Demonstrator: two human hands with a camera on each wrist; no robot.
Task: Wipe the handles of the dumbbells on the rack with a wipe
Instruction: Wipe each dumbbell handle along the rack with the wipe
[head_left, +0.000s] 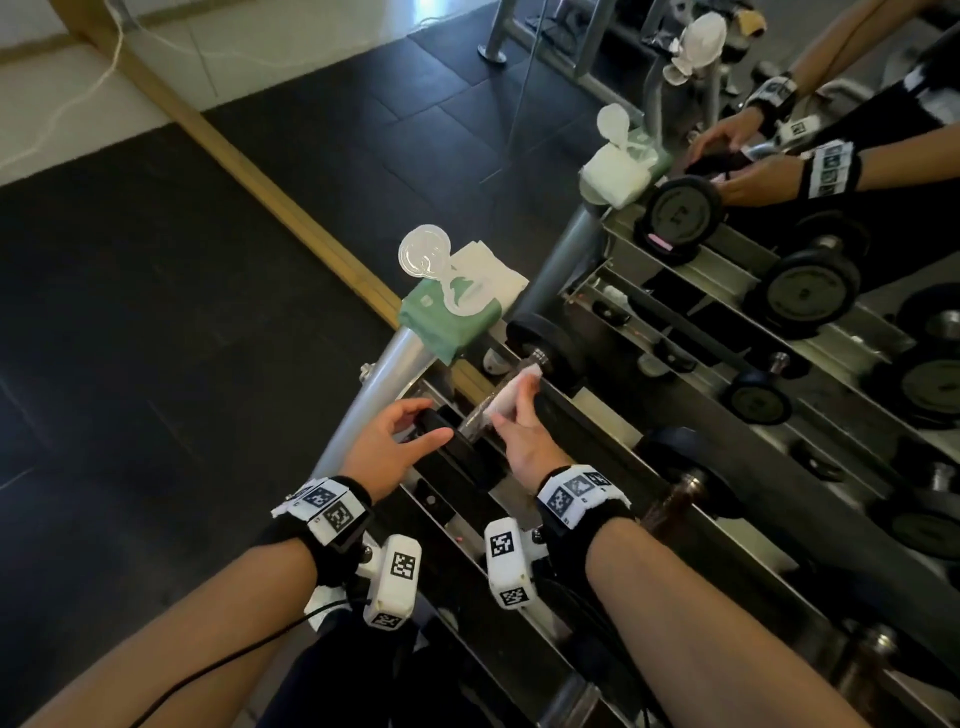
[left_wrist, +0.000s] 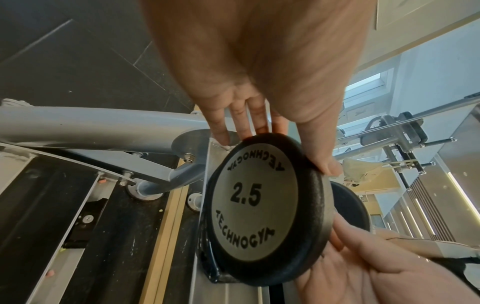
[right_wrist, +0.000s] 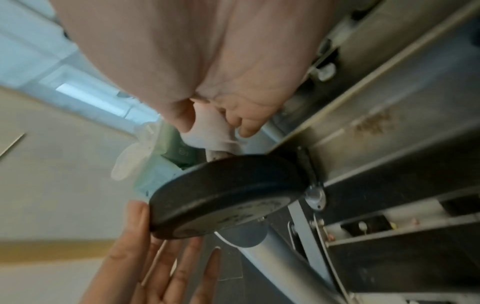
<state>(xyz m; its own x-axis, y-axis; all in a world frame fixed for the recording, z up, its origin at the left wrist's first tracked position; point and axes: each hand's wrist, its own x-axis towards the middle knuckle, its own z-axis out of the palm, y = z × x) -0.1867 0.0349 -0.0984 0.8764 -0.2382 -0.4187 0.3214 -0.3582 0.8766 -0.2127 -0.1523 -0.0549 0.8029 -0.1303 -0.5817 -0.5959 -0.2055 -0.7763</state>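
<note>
A black 2.5 dumbbell lies on the metal rack. My right hand holds a white wipe wrapped round its steel handle, near the far head. In the right wrist view the thumb and fingers of that right hand pinch the wipe just above the near plate. My left hand rests on that near plate with straight fingers. In the left wrist view the left hand touches the rim of the plate, thumb on one side, fingers behind.
A green wipes pack with its clear lid flipped up sits on the rack's post top beside the dumbbell. More dumbbells lie further right on the rack. A mirror behind repeats the scene. Black rubber floor lies to the left.
</note>
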